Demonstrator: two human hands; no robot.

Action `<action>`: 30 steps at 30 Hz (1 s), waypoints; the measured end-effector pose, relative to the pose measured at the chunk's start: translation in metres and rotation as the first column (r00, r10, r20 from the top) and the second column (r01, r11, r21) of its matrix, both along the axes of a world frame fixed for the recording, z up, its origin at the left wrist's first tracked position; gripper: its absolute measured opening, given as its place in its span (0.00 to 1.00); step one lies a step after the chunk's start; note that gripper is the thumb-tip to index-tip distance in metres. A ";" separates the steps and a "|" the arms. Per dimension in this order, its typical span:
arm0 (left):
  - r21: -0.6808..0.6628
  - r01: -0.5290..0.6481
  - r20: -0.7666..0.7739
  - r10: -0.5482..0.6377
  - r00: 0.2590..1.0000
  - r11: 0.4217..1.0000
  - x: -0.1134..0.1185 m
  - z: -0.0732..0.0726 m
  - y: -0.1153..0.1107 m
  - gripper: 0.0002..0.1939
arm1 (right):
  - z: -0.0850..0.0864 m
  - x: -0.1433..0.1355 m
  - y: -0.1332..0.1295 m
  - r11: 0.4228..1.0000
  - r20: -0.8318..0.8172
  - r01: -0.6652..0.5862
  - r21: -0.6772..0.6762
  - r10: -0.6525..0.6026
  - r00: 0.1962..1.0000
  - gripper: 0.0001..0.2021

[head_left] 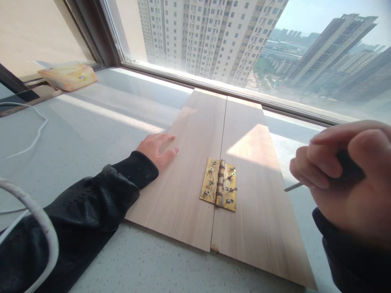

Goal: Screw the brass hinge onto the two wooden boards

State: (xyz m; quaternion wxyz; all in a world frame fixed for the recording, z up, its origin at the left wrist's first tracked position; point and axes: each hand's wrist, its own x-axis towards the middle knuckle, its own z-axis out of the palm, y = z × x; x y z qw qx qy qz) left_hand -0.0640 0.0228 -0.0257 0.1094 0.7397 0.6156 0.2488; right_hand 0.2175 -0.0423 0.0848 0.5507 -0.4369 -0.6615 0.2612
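Note:
Two pale wooden boards, a left board [180, 191] and a right board [259, 228], lie side by side with a thin seam between them. Across the seam sits a worn brass hinge [210, 181] with several screws in its two leaves; some on the right leaf stick up at a slant. My left hand [157, 150] rests on the left board's outer edge, thumb and fingers apart, holding nothing. Raised above the right side, my right hand [345, 162] is closed around a screwdriver [293, 187]; its thin metal shaft points left, apart from the hinge, and its dark handle is mostly covered.
The boards lie on a white speckled sill [100, 256] beneath a large window [244, 44]. A tissue pack [71, 77] is in the far left corner near a flat device [33, 97]. White cables [42, 228] cross the left side, one close to my left sleeve.

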 end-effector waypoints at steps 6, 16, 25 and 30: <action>0.003 -0.024 -0.002 0.024 1.000 1.000 0.001 0.000 0.000 0.30 | -0.010 -0.023 0.028 0.979 -0.530 -0.173 -0.106 0.091 0.843 0.11; 0.030 -0.024 -0.012 0.025 1.000 0.999 -0.001 -0.004 0.001 0.29 | -0.032 -0.032 0.027 0.944 -0.584 -0.325 -0.062 0.229 0.778 0.11; 0.029 -0.010 -0.003 0.010 1.000 1.000 -0.001 -0.003 0.000 0.28 | -0.040 -0.030 0.030 0.945 -0.472 -0.319 -0.075 0.249 0.846 0.10; 0.029 -0.005 -0.007 0.005 1.000 1.000 -0.001 -0.004 0.001 0.28 | -0.041 -0.027 0.029 0.956 -0.346 -0.271 -0.108 0.220 0.912 0.09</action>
